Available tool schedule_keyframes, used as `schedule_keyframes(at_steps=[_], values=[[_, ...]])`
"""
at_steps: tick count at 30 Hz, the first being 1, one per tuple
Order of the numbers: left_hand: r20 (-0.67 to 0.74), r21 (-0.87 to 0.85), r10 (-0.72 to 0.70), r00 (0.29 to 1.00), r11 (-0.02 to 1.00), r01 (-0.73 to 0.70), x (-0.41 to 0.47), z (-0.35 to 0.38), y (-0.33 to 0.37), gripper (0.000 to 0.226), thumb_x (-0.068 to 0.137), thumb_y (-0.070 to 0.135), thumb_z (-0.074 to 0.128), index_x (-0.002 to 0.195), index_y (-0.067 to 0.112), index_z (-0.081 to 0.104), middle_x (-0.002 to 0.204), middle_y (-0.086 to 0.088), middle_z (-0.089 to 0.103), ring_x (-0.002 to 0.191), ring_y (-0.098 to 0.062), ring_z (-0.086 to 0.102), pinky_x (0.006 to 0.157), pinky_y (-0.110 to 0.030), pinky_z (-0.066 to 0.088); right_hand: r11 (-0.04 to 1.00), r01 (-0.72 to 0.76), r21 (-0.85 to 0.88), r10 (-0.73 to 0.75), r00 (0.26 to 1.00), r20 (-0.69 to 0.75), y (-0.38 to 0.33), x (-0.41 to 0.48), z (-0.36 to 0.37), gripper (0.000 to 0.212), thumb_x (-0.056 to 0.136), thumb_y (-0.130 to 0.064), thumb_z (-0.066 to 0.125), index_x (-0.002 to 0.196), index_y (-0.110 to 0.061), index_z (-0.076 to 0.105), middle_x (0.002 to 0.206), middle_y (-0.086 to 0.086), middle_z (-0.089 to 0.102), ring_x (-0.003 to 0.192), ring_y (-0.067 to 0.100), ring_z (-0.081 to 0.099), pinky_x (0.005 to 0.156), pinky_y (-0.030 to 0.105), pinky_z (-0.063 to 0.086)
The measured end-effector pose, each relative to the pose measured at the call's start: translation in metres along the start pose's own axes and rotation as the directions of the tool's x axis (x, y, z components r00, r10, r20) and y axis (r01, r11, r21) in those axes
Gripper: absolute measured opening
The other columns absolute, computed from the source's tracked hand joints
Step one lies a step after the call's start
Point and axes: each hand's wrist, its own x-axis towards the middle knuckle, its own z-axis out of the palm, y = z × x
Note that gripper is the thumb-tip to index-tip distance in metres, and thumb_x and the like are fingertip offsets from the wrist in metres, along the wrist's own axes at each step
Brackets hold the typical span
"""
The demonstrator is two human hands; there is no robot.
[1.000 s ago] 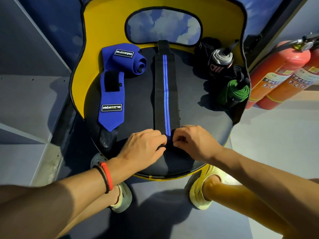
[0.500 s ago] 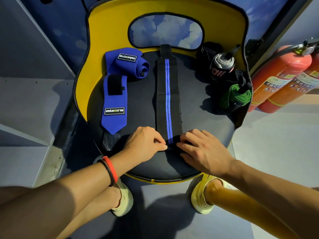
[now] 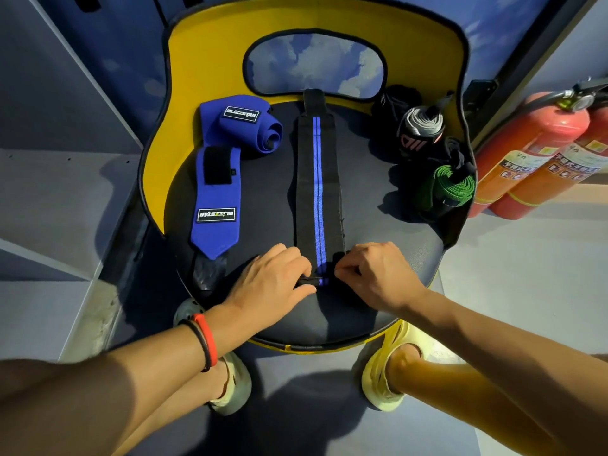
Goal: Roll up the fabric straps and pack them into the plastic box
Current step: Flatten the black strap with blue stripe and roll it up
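The black strap [image 3: 317,179] with a blue centre stripe is laid flat along the chair seat [image 3: 378,205]. Its far end reaches the yellow backrest [image 3: 204,60] and its near end lies towards the seat's front edge. The near end is turned over into a small first fold, which is held by both hands. The left hand [image 3: 273,284] is curled over the fold from the left, thumb and fingertips pinching it. The right hand [image 3: 378,278] is curled at the right edge, fingertips pinching the same end.

Left of the black strap a blue strap [image 3: 215,205] is laid flat, with a blue roll [image 3: 253,130] just behind it. At the right rear of the seat a grey-and-black roll [image 3: 419,130] and a green roll [image 3: 454,185] are stood close together. Two red fire extinguishers [image 3: 539,153] are noted on the floor at right. Red and black wristbands [image 3: 204,340] are worn on the left wrist.
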Motion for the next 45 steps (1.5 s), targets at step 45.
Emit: schedule_keyframes(at_steps=[45], values=[[0.085, -0.125, -0.281, 0.956, 0.949, 0.290, 0.007, -0.016, 0.012, 0.022, 0.086, 0.038, 0.078, 0.091, 0.024, 0.063, 0.089, 0.010, 0.058, 0.077, -0.014, 0.059, 0.063, -0.025, 0.045, 0.984, 0.167, -0.062, -0.172, 0.982, -0.076, -0.001, -0.013, 0.008, 0.023, 0.103, -0.035, 0.048, 0.110, -0.020, 0.063, 0.094, 0.001, 0.060, 0.080, 0.023, 0.055, 0.061, 0.036, 0.048]])
